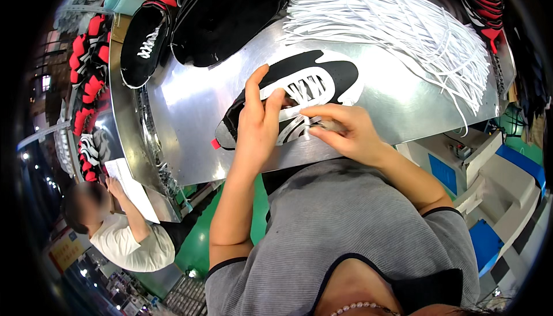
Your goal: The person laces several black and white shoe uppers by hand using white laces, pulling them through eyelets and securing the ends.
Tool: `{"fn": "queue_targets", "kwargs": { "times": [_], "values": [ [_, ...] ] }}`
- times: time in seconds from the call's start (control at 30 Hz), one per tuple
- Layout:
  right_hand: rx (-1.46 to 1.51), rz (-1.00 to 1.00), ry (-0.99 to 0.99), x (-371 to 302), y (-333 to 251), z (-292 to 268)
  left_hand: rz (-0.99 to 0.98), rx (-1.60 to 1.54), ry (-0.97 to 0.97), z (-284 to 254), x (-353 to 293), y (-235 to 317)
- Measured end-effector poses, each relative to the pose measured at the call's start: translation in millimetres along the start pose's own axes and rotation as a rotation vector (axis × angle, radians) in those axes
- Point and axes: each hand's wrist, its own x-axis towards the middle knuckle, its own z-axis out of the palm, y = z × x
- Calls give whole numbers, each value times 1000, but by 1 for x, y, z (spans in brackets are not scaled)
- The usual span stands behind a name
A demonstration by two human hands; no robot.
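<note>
A flat shoe upper (339, 74), black with white and grey parts, lies on the metal table. White shoelace (311, 88) zigzags across part of its white eyelet frame. My left hand (256, 123) grips the upper at its left part, the thumb by the opening and the index finger stretched along the far side. At the near edge of the eyelet frame, my right hand (351, 136) pinches the white lace between thumb and fingers. The lace's end is hard to make out there. A small red tab (215, 144) sticks out at the upper's lower left.
A large heap of white laces (397, 33) covers the table's (190, 120) far right. Nested black uppers (224, 22) stand at the far left, beside a laced upper (144, 45). Red-and-black uppers (86, 103) and a seated person (132, 241) are left. Plastic bins (489, 201) stand right.
</note>
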Motion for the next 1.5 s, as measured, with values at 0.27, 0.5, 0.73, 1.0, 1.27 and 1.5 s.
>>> {"fn": "queue_targets", "kwargs": {
  "times": [0.27, 0.5, 0.73, 1.0, 1.27, 1.5],
  "values": [
    [-60, 288, 20, -2, 10, -4, 261, 440, 48, -3, -44, -11],
    [322, 250, 145, 9, 5, 17, 163, 373, 36, -4, -42, -12],
    [246, 125, 208, 14, 7, 25, 198, 462, 128, 8, -34, -14],
    [-55, 131, 26, -19, -3, 4, 167, 486, 174, 10, -30, -17],
    [-116, 155, 13, -5, 0, 6, 316, 503, 73, 9, -30, -18],
    [-356, 194, -49, 7, -3, 9, 303, 554, 27, 12, -36, -12]
  ]
}}
